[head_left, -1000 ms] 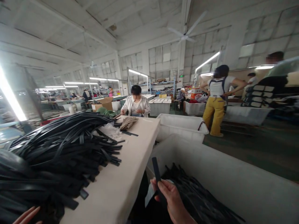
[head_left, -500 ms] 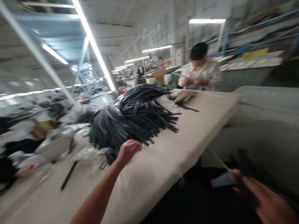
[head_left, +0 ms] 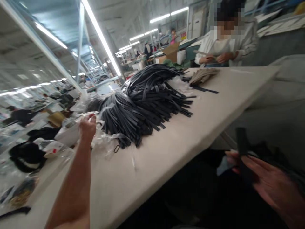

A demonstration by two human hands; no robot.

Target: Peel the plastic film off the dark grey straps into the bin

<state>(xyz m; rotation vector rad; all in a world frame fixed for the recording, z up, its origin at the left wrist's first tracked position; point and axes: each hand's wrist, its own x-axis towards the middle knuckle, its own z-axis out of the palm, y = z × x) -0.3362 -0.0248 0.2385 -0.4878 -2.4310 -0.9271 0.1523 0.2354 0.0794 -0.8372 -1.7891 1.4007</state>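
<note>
My left hand [head_left: 87, 128] reaches over crumpled clear plastic bags [head_left: 102, 144], left of the strap pile; its fingers are bent and slightly apart, and nothing shows in them. Many dark grey flat straps [head_left: 121, 116] lie heaped on the pale tabletop [head_left: 166, 152]. A small dark loop buckle [head_left: 116, 148] rests near their front ends. Beyond the table's near edge, low on the right, my right hand [head_left: 269, 178] grips a dark strap [head_left: 242, 141] whose end stands up from the fingers. A pale bluish piece [head_left: 224, 164] sticks out beside the fingertips, too blurred to name.
A co-worker in a light jacket [head_left: 247, 38] stands at the table's far end, both hands on a thin strip. Brown straps [head_left: 205, 74] lie nearby. Black fabric items [head_left: 28, 156] and bags crowd the left side. A cardboard box [head_left: 171, 52] stands behind.
My left hand has moved left, from the front of the strap pile to the plastic bags. The view has shifted, and my right hand still holds the dark strap.
</note>
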